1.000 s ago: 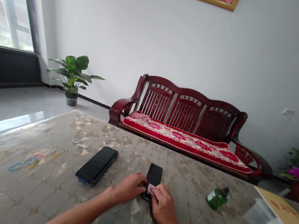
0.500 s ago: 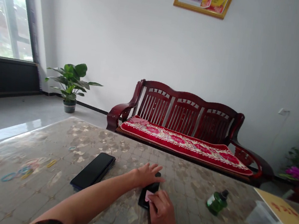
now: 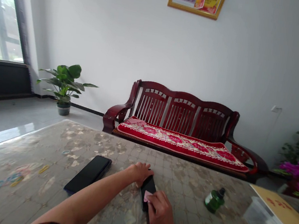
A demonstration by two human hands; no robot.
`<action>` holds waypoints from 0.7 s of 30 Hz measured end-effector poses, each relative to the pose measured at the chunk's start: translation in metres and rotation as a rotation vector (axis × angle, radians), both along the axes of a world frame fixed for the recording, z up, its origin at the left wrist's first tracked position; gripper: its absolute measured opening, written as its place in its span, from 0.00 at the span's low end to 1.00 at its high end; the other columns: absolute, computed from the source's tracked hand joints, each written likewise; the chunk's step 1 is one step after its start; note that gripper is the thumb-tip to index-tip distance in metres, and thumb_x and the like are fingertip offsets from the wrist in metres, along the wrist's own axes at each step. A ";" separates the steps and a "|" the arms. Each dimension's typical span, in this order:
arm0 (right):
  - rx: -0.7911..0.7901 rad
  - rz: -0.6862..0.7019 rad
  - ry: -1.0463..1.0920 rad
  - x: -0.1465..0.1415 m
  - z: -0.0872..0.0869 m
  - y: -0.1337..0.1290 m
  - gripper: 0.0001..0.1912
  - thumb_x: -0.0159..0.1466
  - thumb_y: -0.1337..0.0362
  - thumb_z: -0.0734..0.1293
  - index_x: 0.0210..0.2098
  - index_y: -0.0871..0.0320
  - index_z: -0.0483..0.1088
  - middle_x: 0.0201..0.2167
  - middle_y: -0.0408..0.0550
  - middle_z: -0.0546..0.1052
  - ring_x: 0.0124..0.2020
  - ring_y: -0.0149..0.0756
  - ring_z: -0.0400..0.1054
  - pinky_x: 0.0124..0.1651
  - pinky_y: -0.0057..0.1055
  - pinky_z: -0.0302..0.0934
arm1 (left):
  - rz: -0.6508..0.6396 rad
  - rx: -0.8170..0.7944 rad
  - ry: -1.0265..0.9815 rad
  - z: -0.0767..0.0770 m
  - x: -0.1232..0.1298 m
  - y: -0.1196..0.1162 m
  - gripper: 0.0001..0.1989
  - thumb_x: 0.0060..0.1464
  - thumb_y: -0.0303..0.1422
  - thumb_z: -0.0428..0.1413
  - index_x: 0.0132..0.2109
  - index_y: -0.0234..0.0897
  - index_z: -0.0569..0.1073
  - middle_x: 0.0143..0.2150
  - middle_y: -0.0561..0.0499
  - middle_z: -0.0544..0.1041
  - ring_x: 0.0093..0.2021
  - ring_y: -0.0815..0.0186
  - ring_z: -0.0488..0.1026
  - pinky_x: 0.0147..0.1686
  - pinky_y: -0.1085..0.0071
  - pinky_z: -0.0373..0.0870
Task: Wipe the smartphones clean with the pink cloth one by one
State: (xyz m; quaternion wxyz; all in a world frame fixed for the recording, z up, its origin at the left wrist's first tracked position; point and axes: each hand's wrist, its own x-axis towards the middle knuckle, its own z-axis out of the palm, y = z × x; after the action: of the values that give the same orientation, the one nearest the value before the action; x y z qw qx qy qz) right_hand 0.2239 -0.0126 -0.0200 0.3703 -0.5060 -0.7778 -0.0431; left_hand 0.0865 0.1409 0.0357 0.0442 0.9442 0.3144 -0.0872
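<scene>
A black smartphone (image 3: 150,185) is between my hands at the table's near middle, turned slightly. My left hand (image 3: 141,173) has its fingers curled over the far end of the phone. With thumb and fingers, my right hand (image 3: 161,214) pinches a small pink piece of cloth or paper (image 3: 147,196), which lies against the lower part of the screen. My fingers hide part of the phone's right edge. Left of my forearm lie more black phones, apparently stacked, the top one (image 3: 87,175) with its dark screen up.
A green bottle with a black cap (image 3: 214,200) stands on the right of the patterned tablecloth (image 3: 184,183). Beyond it sits a clear plastic box (image 3: 264,221) under a tan board (image 3: 283,208). Coloured rubber bands (image 3: 13,178) lie at left. A wooden bench (image 3: 183,109) stands behind the table.
The phone has turned and appears tilted. My left hand's spread fingers have closed over its far end. My right hand still holds the pink piece on the screen. The view has shifted slightly.
</scene>
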 end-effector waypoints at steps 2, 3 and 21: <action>0.013 -0.030 0.009 0.002 -0.002 0.001 0.12 0.66 0.73 0.60 0.39 0.53 0.73 0.32 0.46 0.71 0.36 0.36 0.67 0.41 0.31 0.61 | 0.060 0.002 0.017 0.001 -0.005 0.000 0.40 0.30 0.33 0.71 0.55 0.42 0.71 0.56 0.37 0.70 0.52 0.40 0.71 0.45 0.49 0.72; 0.020 -0.048 0.016 0.004 -0.003 0.002 0.12 0.67 0.72 0.59 0.39 0.52 0.73 0.32 0.46 0.71 0.36 0.36 0.67 0.41 0.31 0.61 | 0.088 0.002 0.018 0.001 -0.008 -0.001 0.39 0.30 0.34 0.71 0.54 0.41 0.72 0.55 0.37 0.70 0.52 0.40 0.71 0.46 0.49 0.72; -0.168 -0.349 -0.131 0.016 -0.008 0.010 0.14 0.68 0.71 0.59 0.41 0.53 0.76 0.34 0.47 0.72 0.40 0.39 0.68 0.44 0.30 0.58 | 0.365 -0.234 -0.440 -0.038 -0.073 -0.052 0.32 0.36 0.35 0.70 0.51 0.37 0.72 0.52 0.45 0.69 0.45 0.56 0.73 0.47 0.67 0.70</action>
State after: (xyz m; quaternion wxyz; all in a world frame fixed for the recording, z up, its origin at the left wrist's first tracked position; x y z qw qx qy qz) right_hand 0.2402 -0.0031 -0.0283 0.2624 -0.6584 -0.7015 -0.0744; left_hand 0.0137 0.0885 -0.0027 0.2348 0.8568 0.4497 0.0930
